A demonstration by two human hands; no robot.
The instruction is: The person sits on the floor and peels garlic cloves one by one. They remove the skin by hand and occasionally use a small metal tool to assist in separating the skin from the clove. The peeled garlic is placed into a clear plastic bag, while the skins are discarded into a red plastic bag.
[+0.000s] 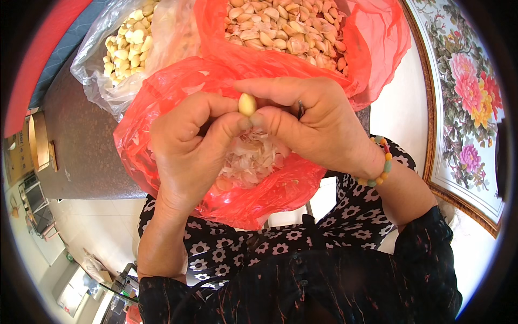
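Note:
A pale yellow peeled garlic clove (pixel 247 104) is pinched between the fingertips of both hands, above an open red plastic bag (pixel 283 182). My left hand (pixel 190 141) grips it from one side with thumb and forefinger. From the other side my right hand (pixel 311 121) touches it, thumb tip against thumb tip. Papery garlic skins (pixel 253 160) lie in the bag below the hands. Behind it, a second red bag (pixel 380 36) holds many unpeeled garlic cloves (pixel 283 28). At the upper left, a clear plastic bag (pixel 95 77) contains peeled cloves (pixel 129 44).
The bags rest on a dark brown speckled table (pixel 85 150), whose rounded edge faces my lap. A framed flower picture (pixel 469 109) stands at the right. Cardboard boxes (pixel 20 150) are at the far left, and a pale tiled floor (pixel 97 222) shows below the table.

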